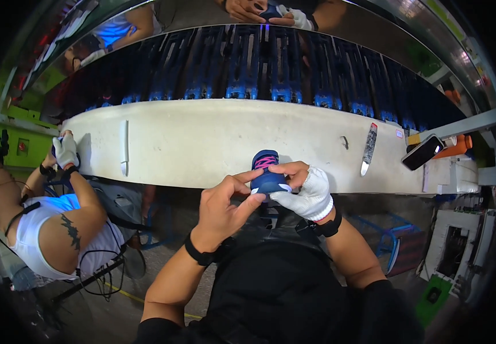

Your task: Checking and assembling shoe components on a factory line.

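Observation:
A small navy shoe (270, 184) with pink laces and white patches near its toe is held between my two hands, just over the near edge of the white bench (202, 149). My bare left hand (221, 204) grips its left side, with thumb and fingertips pressed on the upper. On the other side, my right hand (310, 192) closes on the shoe; it wears a white glove that leaves at least the index finger bare. Both wrists carry black bands. The shoe's sole is hidden from view.
A white knife-like tool (124, 148) and a knife with a speckled handle (369, 149) lie on the bench. Right, a phone (424, 152) leans by an orange bottle (456, 147). Behind runs a rack of dark blue slats (242, 69). A co-worker (59, 229) sits left.

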Tool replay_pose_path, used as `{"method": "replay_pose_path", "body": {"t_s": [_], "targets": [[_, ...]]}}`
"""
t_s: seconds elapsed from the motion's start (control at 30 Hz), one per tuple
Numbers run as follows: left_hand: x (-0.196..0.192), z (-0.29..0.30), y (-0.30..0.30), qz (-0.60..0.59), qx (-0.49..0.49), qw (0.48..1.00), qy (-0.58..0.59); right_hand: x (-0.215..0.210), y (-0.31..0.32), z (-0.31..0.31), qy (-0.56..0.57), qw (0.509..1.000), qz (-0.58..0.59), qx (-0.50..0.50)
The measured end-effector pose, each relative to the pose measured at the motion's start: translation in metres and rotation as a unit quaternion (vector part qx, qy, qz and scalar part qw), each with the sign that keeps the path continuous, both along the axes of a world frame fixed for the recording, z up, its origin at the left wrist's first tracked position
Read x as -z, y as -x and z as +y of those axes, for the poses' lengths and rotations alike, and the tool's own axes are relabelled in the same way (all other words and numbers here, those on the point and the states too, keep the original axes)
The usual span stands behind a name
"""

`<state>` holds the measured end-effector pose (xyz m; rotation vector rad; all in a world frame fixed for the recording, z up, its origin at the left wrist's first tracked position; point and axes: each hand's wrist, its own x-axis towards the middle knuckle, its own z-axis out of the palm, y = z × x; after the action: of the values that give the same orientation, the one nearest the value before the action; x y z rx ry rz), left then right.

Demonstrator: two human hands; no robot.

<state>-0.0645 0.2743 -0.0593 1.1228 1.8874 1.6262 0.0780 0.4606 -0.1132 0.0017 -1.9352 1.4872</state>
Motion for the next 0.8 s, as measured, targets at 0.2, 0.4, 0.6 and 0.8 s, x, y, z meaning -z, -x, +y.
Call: {"method": "replay_pose_path", "body": {"t_s": [0.2, 0.4, 0.6, 0.8], "targets": [[-0.052, 0.013, 0.015, 0.405, 0.074, 0.895, 0.170, -0.009, 0.005, -0.025, -0.128, 0.991, -0.023, -0.011], [-0.027, -0.005, 0.023, 0.331, 0.076, 0.911, 0.233, -0.010, -0.015, -0.015, -0.168, 0.963, -0.206, 0.041], [-0.002, -0.025, 0.026, 0.286, 0.046, 0.941, 0.177, -0.004, -0.015, -0.026, -0.116, 0.962, -0.240, 0.053], [-0.013, -0.038, 0.016, 0.087, 0.005, 0.959, 0.270, 0.001, -0.005, -0.037, -0.201, 0.954, -0.206, 0.082]]}}
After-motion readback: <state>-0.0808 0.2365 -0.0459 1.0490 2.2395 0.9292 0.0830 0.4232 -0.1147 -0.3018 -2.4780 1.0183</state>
